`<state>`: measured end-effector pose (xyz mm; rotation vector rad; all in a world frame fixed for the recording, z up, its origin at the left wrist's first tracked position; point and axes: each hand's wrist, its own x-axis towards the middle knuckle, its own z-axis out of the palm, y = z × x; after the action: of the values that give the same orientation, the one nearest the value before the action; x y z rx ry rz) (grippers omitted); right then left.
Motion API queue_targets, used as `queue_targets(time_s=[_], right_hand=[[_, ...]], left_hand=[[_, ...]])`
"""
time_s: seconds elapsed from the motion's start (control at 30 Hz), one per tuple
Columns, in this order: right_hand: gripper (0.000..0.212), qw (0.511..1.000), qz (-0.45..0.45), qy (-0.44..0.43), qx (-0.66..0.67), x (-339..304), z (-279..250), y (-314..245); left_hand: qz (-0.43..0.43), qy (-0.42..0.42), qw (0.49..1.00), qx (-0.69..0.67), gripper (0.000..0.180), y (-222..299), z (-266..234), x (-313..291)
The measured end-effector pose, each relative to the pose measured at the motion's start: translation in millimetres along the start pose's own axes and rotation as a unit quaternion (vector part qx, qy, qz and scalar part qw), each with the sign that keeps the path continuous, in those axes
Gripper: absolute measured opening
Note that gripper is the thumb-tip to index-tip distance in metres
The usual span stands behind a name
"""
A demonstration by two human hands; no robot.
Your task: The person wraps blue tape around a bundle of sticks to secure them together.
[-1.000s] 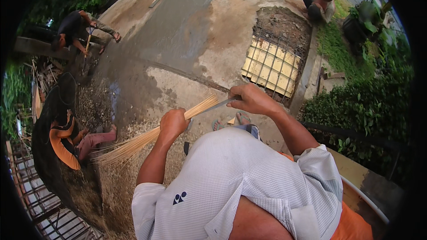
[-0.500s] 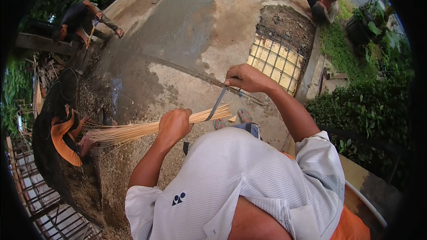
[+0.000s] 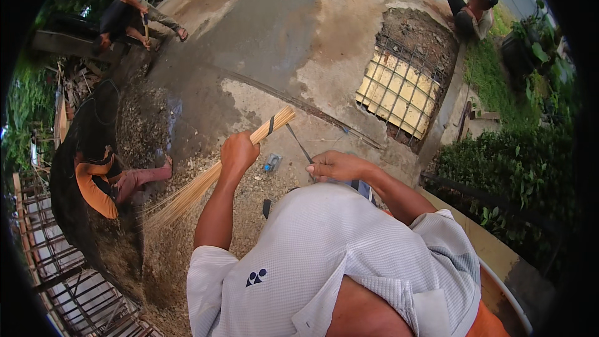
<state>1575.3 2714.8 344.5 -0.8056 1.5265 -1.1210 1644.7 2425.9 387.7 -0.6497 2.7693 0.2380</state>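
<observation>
My left hand (image 3: 239,155) is closed around a stick broom (image 3: 272,123), a bundle of thin pale sticks. Its butt end points up and away to the right, while the loose tips fan out toward the lower left. A dark band circles the sticks near the butt. From there a narrow dark strip (image 3: 300,141) runs tautly down to my right hand (image 3: 340,167), which pinches its end close to the front of my shirt. Whether the strip is rubber or plastic I cannot tell.
A small blue-and-clear object (image 3: 272,162) lies on the gravelly ground. Ahead is a wet concrete patch (image 3: 268,25). A pit with a rebar grid (image 3: 399,90) is at the right. One person crouches beyond it; two others, one in orange (image 3: 93,181), are at the left. Hedge (image 3: 493,175) at right.
The broom's butt end has swung up and away from me. My right hand has come down toward my body, drawing the strip with it. The small blue object has come into view.
</observation>
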Motion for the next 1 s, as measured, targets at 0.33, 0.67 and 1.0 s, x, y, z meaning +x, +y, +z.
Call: queue_targets(time_s=[0.33, 0.67, 1.0], right_hand=[[0.025, 0.906, -0.073, 0.227, -0.349, -24.2, 6.9, -46.6], [0.027, 0.874, -0.167, 0.341, -0.305, -15.2, -44.9, -68.2], [0.042, 0.983, -0.009, 0.181, -0.007, 75.0, -80.4, 44.9]], left_hand=[[0.017, -0.046, 0.997, 0.056, 0.019, 5.0, 22.0, 7.5], [0.125, -0.099, 0.980, 0.117, 0.018, 22.0, 22.7, -17.7], [0.238, -0.011, 0.971, 0.007, 0.013, 50.9, -38.9, -49.6]])
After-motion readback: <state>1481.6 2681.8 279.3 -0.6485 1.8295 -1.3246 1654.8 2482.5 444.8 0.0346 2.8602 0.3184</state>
